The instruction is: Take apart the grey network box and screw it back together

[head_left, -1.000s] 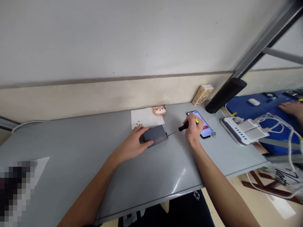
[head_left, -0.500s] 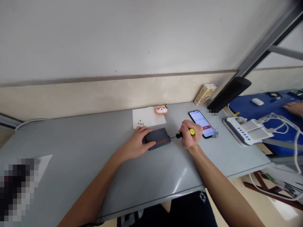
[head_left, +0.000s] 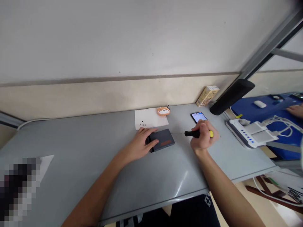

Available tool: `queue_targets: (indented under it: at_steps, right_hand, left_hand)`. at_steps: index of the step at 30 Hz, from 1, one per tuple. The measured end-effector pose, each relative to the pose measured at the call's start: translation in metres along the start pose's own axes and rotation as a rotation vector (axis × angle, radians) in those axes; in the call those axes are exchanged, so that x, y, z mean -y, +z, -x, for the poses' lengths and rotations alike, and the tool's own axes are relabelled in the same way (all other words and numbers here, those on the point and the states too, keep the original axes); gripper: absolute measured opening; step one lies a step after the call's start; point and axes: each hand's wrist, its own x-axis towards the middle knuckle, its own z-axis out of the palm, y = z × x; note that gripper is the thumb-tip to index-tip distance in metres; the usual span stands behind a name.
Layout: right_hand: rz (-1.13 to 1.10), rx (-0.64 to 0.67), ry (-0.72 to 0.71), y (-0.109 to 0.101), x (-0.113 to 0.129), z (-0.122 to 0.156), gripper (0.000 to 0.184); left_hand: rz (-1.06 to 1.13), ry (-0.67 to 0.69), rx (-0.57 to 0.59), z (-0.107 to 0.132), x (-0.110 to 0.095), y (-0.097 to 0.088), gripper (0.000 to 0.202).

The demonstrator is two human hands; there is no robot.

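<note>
Left fingers (head_left: 145,131) on one dark box (head_left: 163,138), one screwdriver (head_left: 189,133) in right fingers (head_left: 202,127)

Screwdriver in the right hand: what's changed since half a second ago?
The right hand, gripping the screwdriver, has drawn back rightward from the grey box; more shaft shows, and the hand now covers more of the phone. Unchanged: the left hand on the box's left end, the paper and orange case.

Carton (head_left: 207,96): yellowish, standing over by the wall (head_left: 113,98)
Black cylinder (head_left: 232,96): just beside that carton
Phone (head_left: 198,116): lit up
Power strip (head_left: 239,135): 2 white adapters (head_left: 262,137)
Animal-faced case (head_left: 163,111): orange and white
</note>
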Motion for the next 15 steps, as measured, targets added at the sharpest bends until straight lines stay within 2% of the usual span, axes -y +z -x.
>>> queue_targets:
  at_steps: [2,4,6,9,12,15]
  right_hand:
    - [-0.079,0.039,0.076,0.005,0.003,0.006,0.040]
    - [-0.140,0.211,0.107,0.011,0.007,0.016,0.042]
    - [-0.162,0.383,0.065,0.017,0.011,0.025,0.041]
    - [-0.113,0.543,-0.042,0.021,0.015,0.030,0.037]
    - [-0.058,0.589,-0.109,0.019,0.014,0.025,0.035]
    - [-0.032,0.510,-0.016,0.013,0.009,0.015,0.038]
  left_hand:
    - [0.008,0.026,0.012,0.002,0.003,-0.004,0.045]
    - [0.006,0.044,0.021,0.004,0.008,-0.008,0.051]
    - [0.004,0.045,0.019,0.005,0.012,-0.009,0.057]
    - [0.007,0.037,0.016,0.004,0.016,-0.007,0.057]
    - [0.000,0.022,0.016,0.002,0.016,-0.004,0.059]
    - [-0.007,-0.006,0.012,0.001,0.014,-0.005,0.059]
